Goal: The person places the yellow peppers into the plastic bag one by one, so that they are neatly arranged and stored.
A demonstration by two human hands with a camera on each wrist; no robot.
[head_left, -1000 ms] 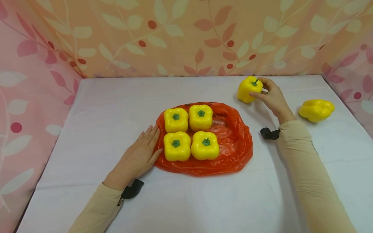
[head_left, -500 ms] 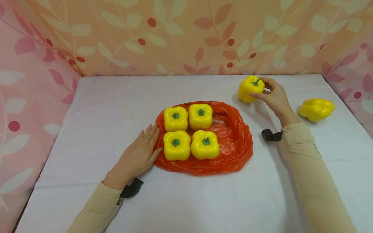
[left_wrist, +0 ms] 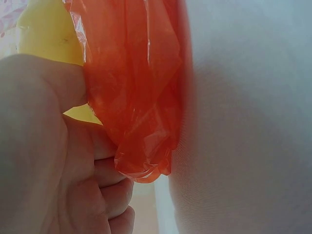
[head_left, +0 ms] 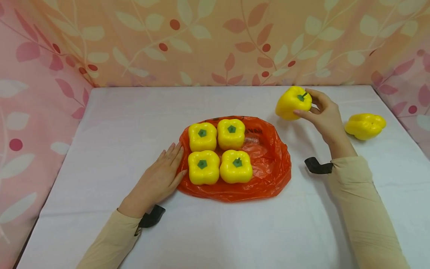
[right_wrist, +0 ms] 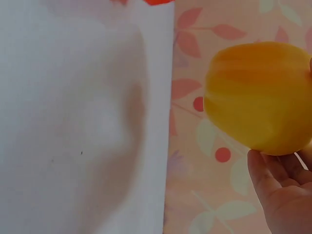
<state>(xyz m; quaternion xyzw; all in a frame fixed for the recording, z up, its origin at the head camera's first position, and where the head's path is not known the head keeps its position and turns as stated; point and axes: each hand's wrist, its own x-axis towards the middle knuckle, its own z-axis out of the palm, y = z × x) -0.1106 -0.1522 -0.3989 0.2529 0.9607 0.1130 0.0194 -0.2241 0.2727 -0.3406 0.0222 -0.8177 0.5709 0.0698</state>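
Note:
In the head view my right hand point(head_left: 324, 116) grips a yellow bell pepper point(head_left: 291, 102) between thumb and fingers, its green stem tilted to the right. The right wrist view shows that same pepper point(right_wrist: 263, 97) raised off the table. My left hand point(head_left: 158, 177) lies with fairly straight fingers against the left edge of a red plastic bag point(head_left: 268, 168). Up close in the left wrist view, the thumb and fingers touch the crumpled bag rim point(left_wrist: 136, 97). Several yellow peppers point(head_left: 204, 168) stand upright in a block on the bag's left part, stems up.
One more yellow pepper point(head_left: 365, 126) lies on its side at the right of the white-covered table point(head_left: 111, 149). Floral curtains point(head_left: 208, 41) border the back and sides. A black wrist mount point(head_left: 317, 166) sticks out below the right hand.
My right hand has lifted the pepper from the table and moved slightly to the right with it, tilting it. The left hand and the bag have stayed in place.

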